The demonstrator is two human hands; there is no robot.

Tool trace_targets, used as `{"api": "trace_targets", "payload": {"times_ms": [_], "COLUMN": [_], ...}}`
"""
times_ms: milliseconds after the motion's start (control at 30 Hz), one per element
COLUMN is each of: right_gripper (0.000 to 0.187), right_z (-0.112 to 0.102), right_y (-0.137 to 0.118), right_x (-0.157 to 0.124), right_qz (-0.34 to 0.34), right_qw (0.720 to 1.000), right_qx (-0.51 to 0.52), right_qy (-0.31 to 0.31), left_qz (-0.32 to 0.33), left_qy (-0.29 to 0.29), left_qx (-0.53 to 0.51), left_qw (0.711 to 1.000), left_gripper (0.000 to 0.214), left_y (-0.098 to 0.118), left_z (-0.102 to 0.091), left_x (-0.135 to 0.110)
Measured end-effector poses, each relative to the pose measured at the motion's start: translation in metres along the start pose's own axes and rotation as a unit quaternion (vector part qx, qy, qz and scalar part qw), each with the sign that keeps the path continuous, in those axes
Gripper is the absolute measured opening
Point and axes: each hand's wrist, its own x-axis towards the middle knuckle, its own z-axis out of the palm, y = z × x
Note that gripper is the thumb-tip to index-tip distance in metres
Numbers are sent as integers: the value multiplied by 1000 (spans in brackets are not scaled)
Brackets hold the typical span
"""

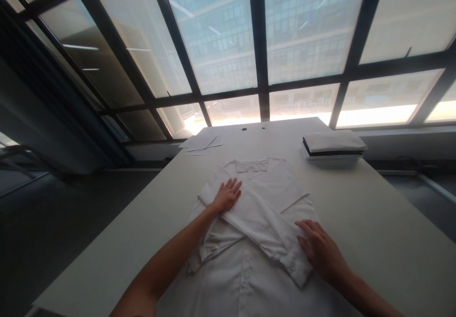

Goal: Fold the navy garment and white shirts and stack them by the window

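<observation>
A white long-sleeved shirt [249, 264] lies spread on the white table [142, 231], its collar toward the far side. Both sleeves are folded inward and cross over the front, and the cuff of the upper one points to the lower right. My left hand [228, 195] rests flat on the upper left of the shirt with its fingers spread. At the right side, my right hand [318, 245] is beside the cuff of the upper sleeve, fingers stretched out and slightly bent; whether they press on the cloth I cannot tell.
A stack of folded cloth [333, 145], white with a dark layer, sits at the table's back right. Several sheets of white paper [203, 141] lie at the back left. Past the far edge stand large dark-framed windows [261, 46]. A dark curtain [64, 103] hangs at the left.
</observation>
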Motion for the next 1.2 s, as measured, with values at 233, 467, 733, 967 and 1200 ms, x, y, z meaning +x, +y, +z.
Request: {"api": "trace_targets", "payload": {"times_ms": [233,467,733,967,1200], "right_gripper": [32,28,30,29,30], "right_z": [-16,-20,-11,-8,-18], "right_y": [41,61,68,63,57], "right_x": [33,43,36,36,43], "right_qz": [199,244,209,144,214], "right_qw": [956,908,947,980,931], "right_qx": [216,336,241,135,291], "right_qy": [-16,54,41,36,39], "left_qz": [118,365,450,458,361], "left_qy": [-31,-53,6,74,113], "left_qx": [-51,-89,-64,-43,-169], "left_qw": [991,925,891,885,910], "left_gripper": [59,75,68,33,33], "left_y": [70,163,179,183,196], "left_z": [-11,-11,-12,-7,-6], "left_x": [-56,-103,-126,-113,-113]}}
